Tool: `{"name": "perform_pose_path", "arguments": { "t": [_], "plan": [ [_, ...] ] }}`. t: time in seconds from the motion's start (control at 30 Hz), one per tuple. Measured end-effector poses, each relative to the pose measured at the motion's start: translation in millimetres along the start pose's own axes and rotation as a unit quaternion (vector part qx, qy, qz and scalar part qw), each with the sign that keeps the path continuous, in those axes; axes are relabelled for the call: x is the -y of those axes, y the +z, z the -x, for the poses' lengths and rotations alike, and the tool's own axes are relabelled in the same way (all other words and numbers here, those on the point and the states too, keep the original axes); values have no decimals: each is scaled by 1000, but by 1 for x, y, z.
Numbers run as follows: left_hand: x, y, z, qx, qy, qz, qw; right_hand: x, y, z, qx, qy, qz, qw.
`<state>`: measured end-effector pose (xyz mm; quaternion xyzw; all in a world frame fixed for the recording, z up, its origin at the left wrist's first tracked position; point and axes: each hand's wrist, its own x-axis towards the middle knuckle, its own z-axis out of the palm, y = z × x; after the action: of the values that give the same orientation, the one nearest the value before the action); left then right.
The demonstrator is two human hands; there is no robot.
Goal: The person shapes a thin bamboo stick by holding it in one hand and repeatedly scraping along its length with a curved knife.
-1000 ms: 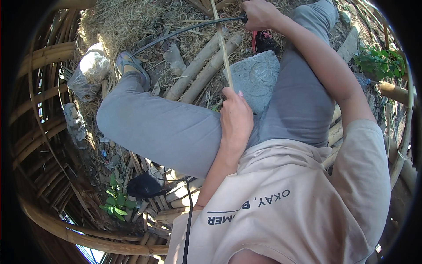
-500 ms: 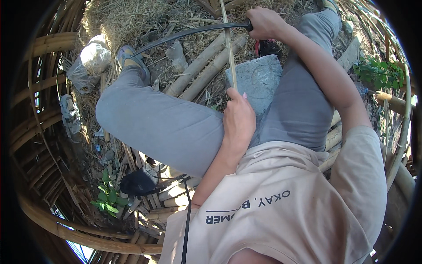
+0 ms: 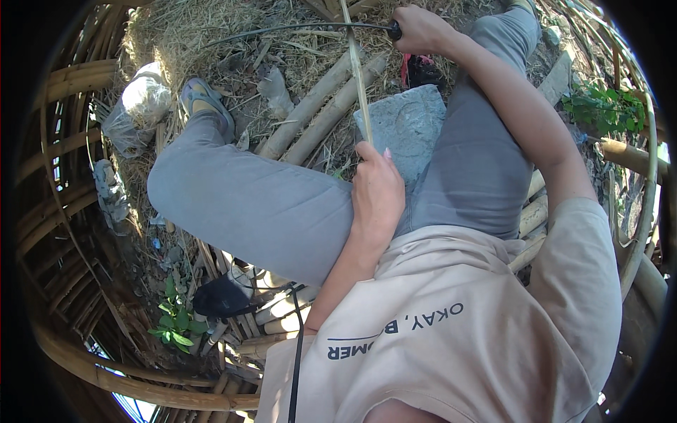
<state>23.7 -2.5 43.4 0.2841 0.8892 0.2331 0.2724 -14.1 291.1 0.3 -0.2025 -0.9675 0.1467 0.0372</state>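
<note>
Trousers (image 3: 250, 201), grey: legs spread to either side of a stone (image 3: 409, 120). Left hand (image 3: 378, 189): fingers closed round the near end of a pale strip (image 3: 356, 70). Right hand (image 3: 424, 32): fingers closed on the handle of a knife (image 3: 317, 26). Knife: long axis crosswise, tip pointing left. Strip: between the legs, long axis running ahead, leaning slightly left, far end out of view. Knife crosses strip; contact cannot be determined.

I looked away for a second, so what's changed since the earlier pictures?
The curved blade has swung: its tip, earlier beside the left shoe, is now farther from the body. Nothing was taken up or let go: the right fingers still grip its handle, the left fingers the pale strip.
</note>
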Motion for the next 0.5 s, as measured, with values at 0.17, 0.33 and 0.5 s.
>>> {"name": "perform_pose_path", "arguments": {
  "t": [0.17, 0.33, 0.5],
  "plan": [
    [3, -2, -1, 5, -16, 3, 1000, 34, 2, 3, -20, -41, 29, 999],
    [1, -2, -3, 3, -9, 7, 1000, 28, 6, 0, -21, -32, 24, 999],
    [2, -4, -2, 2, -12, 12, 1000, 25, 9, -3, -50, -57, 18, 997]
  ]
}}
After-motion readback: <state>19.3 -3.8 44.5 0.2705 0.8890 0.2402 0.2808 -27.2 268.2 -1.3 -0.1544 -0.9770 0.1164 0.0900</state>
